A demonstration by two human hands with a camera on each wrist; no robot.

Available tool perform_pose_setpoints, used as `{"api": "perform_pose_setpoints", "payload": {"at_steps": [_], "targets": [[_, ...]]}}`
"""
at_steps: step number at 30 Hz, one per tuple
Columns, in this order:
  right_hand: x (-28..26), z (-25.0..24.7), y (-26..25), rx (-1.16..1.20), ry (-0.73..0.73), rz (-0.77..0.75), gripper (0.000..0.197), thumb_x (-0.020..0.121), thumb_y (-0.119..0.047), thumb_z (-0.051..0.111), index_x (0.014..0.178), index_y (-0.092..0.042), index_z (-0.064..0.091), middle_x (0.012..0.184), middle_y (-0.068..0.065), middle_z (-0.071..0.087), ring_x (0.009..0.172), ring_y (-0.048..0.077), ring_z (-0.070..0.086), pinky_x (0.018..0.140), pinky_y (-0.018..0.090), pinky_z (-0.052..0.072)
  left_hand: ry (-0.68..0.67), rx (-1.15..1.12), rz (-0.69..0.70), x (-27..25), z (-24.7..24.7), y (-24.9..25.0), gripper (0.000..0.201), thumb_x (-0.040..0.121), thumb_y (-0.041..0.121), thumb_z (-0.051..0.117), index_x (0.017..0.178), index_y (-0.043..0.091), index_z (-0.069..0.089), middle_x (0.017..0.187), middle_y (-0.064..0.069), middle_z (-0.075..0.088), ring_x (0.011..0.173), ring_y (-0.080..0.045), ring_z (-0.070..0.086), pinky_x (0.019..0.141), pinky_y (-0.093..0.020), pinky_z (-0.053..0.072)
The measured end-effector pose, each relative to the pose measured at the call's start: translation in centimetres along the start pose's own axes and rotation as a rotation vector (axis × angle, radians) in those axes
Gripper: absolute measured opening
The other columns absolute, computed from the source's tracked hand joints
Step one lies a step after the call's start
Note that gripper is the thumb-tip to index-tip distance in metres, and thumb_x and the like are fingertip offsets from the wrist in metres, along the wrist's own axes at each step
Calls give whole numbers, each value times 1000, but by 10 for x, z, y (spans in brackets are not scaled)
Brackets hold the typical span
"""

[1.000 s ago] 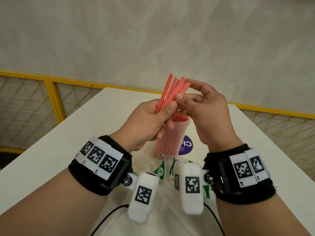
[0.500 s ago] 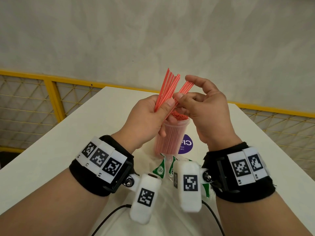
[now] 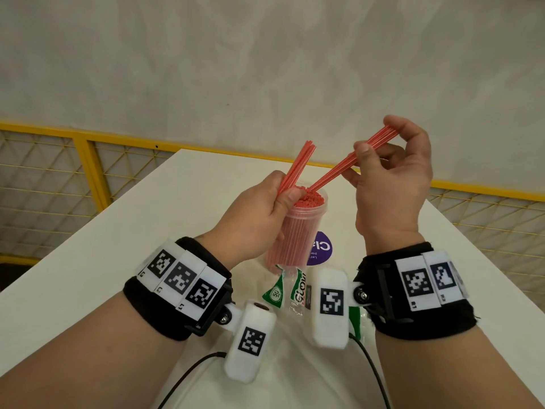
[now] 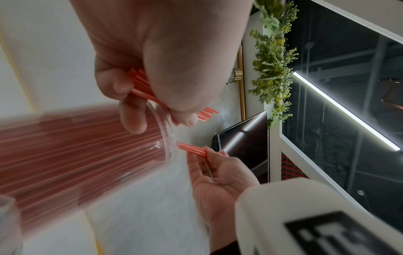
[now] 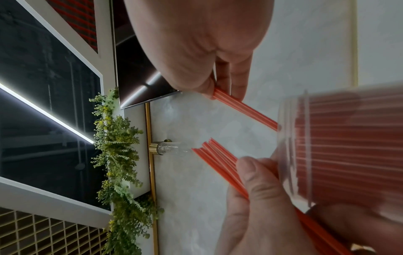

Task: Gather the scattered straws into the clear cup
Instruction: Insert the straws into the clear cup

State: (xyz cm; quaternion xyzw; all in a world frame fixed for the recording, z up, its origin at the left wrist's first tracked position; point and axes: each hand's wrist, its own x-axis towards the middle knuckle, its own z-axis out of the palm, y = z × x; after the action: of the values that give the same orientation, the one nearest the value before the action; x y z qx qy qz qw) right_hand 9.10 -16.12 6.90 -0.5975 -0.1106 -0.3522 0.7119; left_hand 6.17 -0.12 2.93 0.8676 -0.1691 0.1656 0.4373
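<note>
Holding a fan of straws (image 3: 296, 166) plus the clear cup (image 3: 298, 231): left hand (image 3: 253, 219) | right hand (image 3: 392, 184) pinches a few straws (image 3: 354, 162), lower ends at the packed cup's mouth | purple sticker (image 3: 323, 249) behind cup; green-printed wrapper (image 3: 299, 290), perhaps gloves, half hidden by wrist cameras | white table (image 3: 88, 261).

surface: white table (image 3: 118, 261) | on it: purple round sticker (image 3: 323, 250), green-printed plastic wrapper (image 3: 275, 295), black cables (image 3: 188, 376)

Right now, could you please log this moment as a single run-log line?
left hand: holds cup plus spare straws | right hand: feeding straw bunch into cup | cup: nearly full
</note>
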Motion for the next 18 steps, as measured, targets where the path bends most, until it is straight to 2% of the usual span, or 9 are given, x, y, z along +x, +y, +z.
{"api": "perform_pose_setpoints", "payload": {"at_steps": [3, 9, 15, 18], "targets": [[-3, 3, 3, 5, -20, -13, 37, 88, 0, 62, 110, -30, 55, 67, -6, 56, 74, 15, 66, 65, 39, 61, 14, 36, 16, 1, -1, -2, 30, 101, 42, 36, 110, 17, 50, 84, -1, 67, 50, -13, 62, 59, -39, 53], [-7, 7, 9, -29, -61, -16, 39, 88, -2, 62, 107, -34, 54, 64, -11, 57, 73, 13, 65, 65, 37, 60, 34, 23, 11, 2, -2, -3, 27, 101, 38, 38, 109, 14, 49, 75, 2, 62, 48, -15, 62, 56, -36, 52], [-9, 7, 14, -142, -99, -63, 42, 87, -3, 62, 107, -39, 55, 72, 4, 57, 69, 16, 62, 66, 43, 60, 33, 24, 12, 2, -2, -3, 26, 102, 37, 38, 109, 14, 49, 79, 2, 64, 48, -14, 61, 57, -34, 52], [-12, 8, 18, -234, -207, -63, 39, 86, -7, 65, 104, -40, 59, 68, -5, 63, 65, 10, 62, 68, 36, 57, 47, -35, -12, 2, -1, -2, 25, 102, 36, 38, 109, 14, 49, 87, 6, 67, 47, -15, 61, 55, -31, 53]]}}
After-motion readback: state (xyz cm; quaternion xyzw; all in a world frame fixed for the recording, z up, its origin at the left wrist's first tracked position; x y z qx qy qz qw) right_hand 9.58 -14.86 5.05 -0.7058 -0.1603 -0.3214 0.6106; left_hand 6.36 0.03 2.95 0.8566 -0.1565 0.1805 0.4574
